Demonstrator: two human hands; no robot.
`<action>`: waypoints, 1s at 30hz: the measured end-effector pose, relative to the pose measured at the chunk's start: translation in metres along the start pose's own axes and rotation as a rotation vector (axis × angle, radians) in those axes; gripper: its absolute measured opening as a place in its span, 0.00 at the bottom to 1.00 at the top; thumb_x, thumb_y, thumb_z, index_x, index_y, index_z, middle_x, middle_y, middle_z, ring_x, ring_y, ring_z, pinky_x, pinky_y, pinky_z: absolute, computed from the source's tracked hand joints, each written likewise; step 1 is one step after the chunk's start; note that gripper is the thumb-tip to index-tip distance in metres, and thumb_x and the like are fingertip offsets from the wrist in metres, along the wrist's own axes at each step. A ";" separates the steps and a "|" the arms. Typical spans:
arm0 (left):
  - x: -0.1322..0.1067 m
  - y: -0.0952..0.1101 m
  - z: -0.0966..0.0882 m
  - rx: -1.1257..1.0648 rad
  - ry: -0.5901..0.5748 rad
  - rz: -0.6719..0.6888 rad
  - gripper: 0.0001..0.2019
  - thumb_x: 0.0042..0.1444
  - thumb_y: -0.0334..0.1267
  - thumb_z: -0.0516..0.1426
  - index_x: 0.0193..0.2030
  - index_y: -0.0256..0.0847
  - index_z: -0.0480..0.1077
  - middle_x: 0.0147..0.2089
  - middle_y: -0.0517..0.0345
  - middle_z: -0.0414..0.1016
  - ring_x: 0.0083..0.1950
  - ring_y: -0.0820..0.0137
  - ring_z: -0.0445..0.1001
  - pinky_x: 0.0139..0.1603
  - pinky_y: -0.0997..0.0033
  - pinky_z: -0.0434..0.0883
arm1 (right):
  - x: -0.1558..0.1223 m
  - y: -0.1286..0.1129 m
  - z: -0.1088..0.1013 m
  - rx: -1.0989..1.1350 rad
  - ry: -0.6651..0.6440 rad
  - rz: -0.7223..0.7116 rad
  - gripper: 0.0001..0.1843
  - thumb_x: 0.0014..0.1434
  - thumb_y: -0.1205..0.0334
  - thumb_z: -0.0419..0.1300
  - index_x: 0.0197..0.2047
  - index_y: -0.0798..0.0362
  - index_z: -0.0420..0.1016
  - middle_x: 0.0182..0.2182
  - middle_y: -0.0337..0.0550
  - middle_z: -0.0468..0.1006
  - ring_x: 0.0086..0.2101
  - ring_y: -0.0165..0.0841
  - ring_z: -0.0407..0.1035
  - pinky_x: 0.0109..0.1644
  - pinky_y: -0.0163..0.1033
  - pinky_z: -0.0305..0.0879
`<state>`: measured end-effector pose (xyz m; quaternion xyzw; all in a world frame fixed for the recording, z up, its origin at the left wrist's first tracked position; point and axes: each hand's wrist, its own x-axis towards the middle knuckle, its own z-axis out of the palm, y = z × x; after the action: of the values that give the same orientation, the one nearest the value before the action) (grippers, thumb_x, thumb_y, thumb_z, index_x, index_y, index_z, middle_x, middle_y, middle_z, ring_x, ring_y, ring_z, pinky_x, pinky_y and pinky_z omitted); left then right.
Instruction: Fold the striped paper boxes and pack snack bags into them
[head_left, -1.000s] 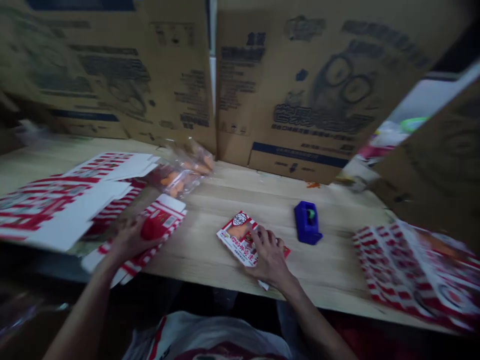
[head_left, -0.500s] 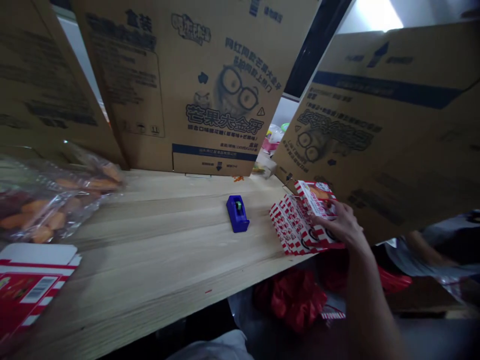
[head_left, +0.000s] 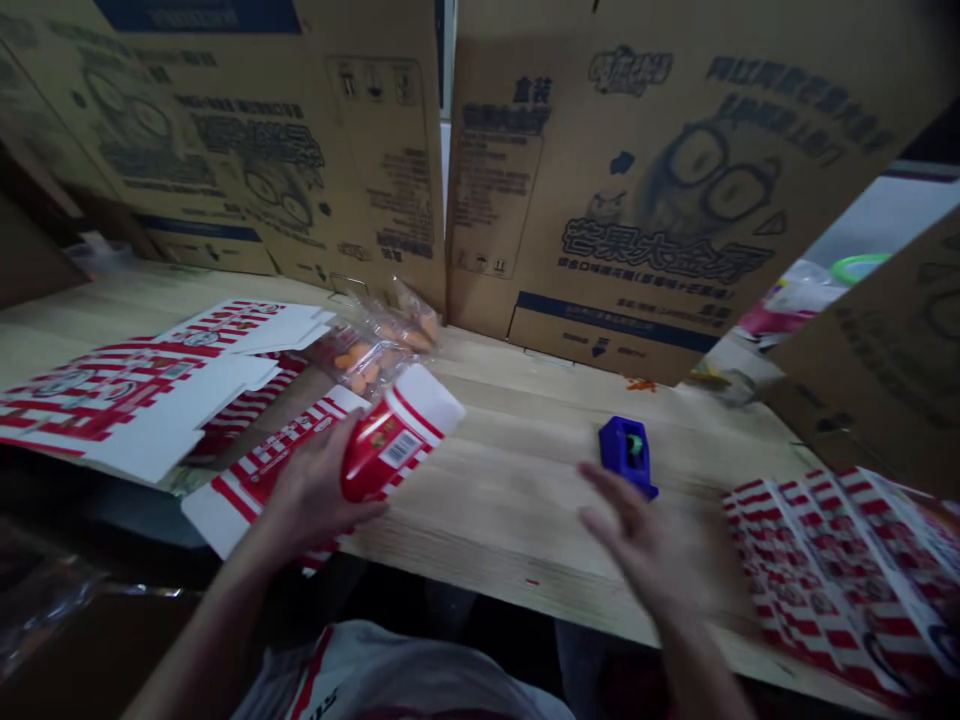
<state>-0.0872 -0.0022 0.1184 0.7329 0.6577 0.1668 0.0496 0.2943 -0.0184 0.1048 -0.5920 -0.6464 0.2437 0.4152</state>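
The left hand has its grip closed around a red-and-white carton, which is tilted up off the surface at the near left, beside a pile of flat cartons. The right hand, blurred, hovers with its grip spread open and holding nothing, just near of a blue tape dispenser. Fanned cartons lie at the near right. Cardboard boxes stand along the far edge.
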 end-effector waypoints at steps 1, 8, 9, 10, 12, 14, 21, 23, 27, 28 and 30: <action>-0.002 0.016 0.008 -0.073 0.010 0.052 0.49 0.38 0.49 0.66 0.66 0.38 0.50 0.62 0.43 0.65 0.61 0.48 0.66 0.57 0.54 0.66 | 0.001 -0.006 0.031 0.184 -0.161 0.012 0.29 0.49 0.44 0.65 0.52 0.48 0.72 0.50 0.51 0.76 0.49 0.47 0.72 0.56 0.55 0.66; -0.019 0.081 0.054 -0.563 0.062 0.082 0.47 0.39 0.38 0.67 0.66 0.40 0.51 0.62 0.41 0.65 0.61 0.50 0.65 0.58 0.50 0.66 | -0.005 -0.016 0.117 0.839 -0.308 0.193 0.21 0.49 0.54 0.68 0.45 0.52 0.74 0.42 0.46 0.81 0.42 0.42 0.75 0.49 0.49 0.71; -0.019 0.082 0.057 -0.645 0.059 0.041 0.43 0.40 0.37 0.66 0.64 0.40 0.55 0.61 0.42 0.67 0.60 0.51 0.67 0.58 0.51 0.67 | -0.007 -0.011 0.114 0.829 -0.269 0.221 0.19 0.49 0.54 0.69 0.43 0.53 0.75 0.40 0.46 0.81 0.40 0.42 0.76 0.47 0.48 0.72; -0.018 0.083 0.059 -0.748 0.033 -0.001 0.37 0.42 0.36 0.65 0.62 0.40 0.59 0.58 0.43 0.69 0.58 0.52 0.69 0.56 0.52 0.68 | -0.009 -0.004 0.110 0.815 -0.241 0.240 0.17 0.49 0.55 0.68 0.41 0.53 0.77 0.39 0.46 0.82 0.39 0.42 0.76 0.45 0.48 0.72; -0.014 0.083 0.064 -1.021 -0.091 -0.096 0.24 0.45 0.36 0.63 0.52 0.39 0.68 0.49 0.47 0.76 0.48 0.56 0.75 0.49 0.56 0.72 | -0.010 0.010 0.100 0.789 -0.209 0.262 0.14 0.51 0.56 0.68 0.39 0.53 0.78 0.38 0.46 0.82 0.37 0.41 0.76 0.43 0.46 0.72; -0.010 0.084 0.072 -1.312 -0.222 -0.206 0.14 0.47 0.40 0.62 0.41 0.37 0.73 0.39 0.51 0.80 0.39 0.59 0.78 0.40 0.61 0.74 | -0.008 0.022 0.094 0.776 -0.196 0.274 0.13 0.50 0.56 0.68 0.39 0.53 0.79 0.38 0.44 0.82 0.36 0.41 0.76 0.42 0.45 0.72; -0.020 0.083 0.111 -1.479 -0.274 -0.261 0.13 0.48 0.45 0.64 0.33 0.36 0.75 0.33 0.56 0.79 0.34 0.66 0.77 0.36 0.71 0.72 | 0.006 0.041 0.088 0.809 -0.099 0.348 0.13 0.45 0.58 0.71 0.34 0.53 0.79 0.33 0.43 0.83 0.31 0.39 0.75 0.39 0.44 0.72; -0.031 0.080 0.120 -1.476 -0.355 -0.294 0.14 0.48 0.47 0.64 0.31 0.36 0.74 0.29 0.56 0.79 0.30 0.67 0.76 0.32 0.72 0.71 | 0.009 0.044 0.089 0.823 -0.081 0.344 0.14 0.44 0.57 0.71 0.35 0.53 0.79 0.34 0.43 0.83 0.32 0.39 0.76 0.40 0.45 0.72; -0.042 0.075 0.127 -1.465 -0.363 -0.352 0.15 0.49 0.49 0.63 0.32 0.36 0.76 0.27 0.56 0.78 0.27 0.67 0.75 0.29 0.72 0.70 | 0.008 0.052 0.095 0.825 -0.127 0.368 0.17 0.43 0.56 0.71 0.36 0.53 0.78 0.36 0.45 0.82 0.34 0.41 0.76 0.43 0.47 0.71; -0.040 0.076 0.126 -1.469 -0.342 -0.317 0.15 0.50 0.47 0.63 0.37 0.37 0.76 0.31 0.55 0.79 0.30 0.66 0.77 0.33 0.70 0.72 | 0.005 0.053 0.098 0.840 -0.153 0.393 0.17 0.43 0.56 0.71 0.37 0.54 0.78 0.36 0.45 0.82 0.34 0.41 0.76 0.42 0.47 0.72; -0.034 0.077 0.123 -1.500 -0.261 -0.228 0.18 0.53 0.44 0.61 0.49 0.39 0.73 0.44 0.52 0.79 0.42 0.63 0.77 0.44 0.67 0.73 | -0.004 0.055 0.103 0.867 -0.240 0.439 0.18 0.44 0.56 0.71 0.39 0.54 0.77 0.37 0.46 0.82 0.35 0.41 0.76 0.42 0.47 0.72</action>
<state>0.0216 -0.0271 0.0196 0.4446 0.4290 0.4743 0.6272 0.2406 0.0063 0.0042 -0.4545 -0.3890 0.6381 0.4847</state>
